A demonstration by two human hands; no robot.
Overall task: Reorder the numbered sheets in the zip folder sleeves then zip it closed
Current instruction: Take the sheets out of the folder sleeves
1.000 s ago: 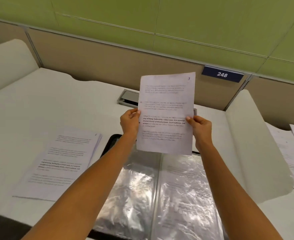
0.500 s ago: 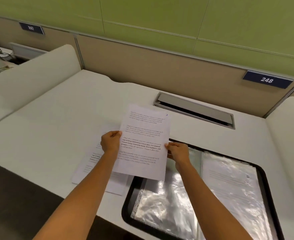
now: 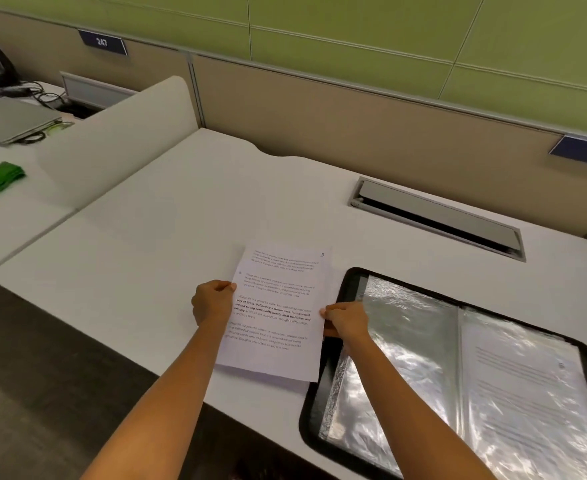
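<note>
The left hand point(image 3: 212, 302) pinches the left edge of the sheet point(image 3: 274, 313) numbered 3, which lies on the bench point(image 3: 167, 216) just left of the open folder point(image 3: 458, 368). The right hand point(image 3: 345, 320) pinches its right edge. The sheet looks light and floppy, so an edge grip suits.

Single head-worn view, angled forward and down, close over the desk point(image 3: 167, 216).

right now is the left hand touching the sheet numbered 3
Touching. The head view shows the left hand with fingertips pinching the left edge of the sheet numbered 3.
</note>
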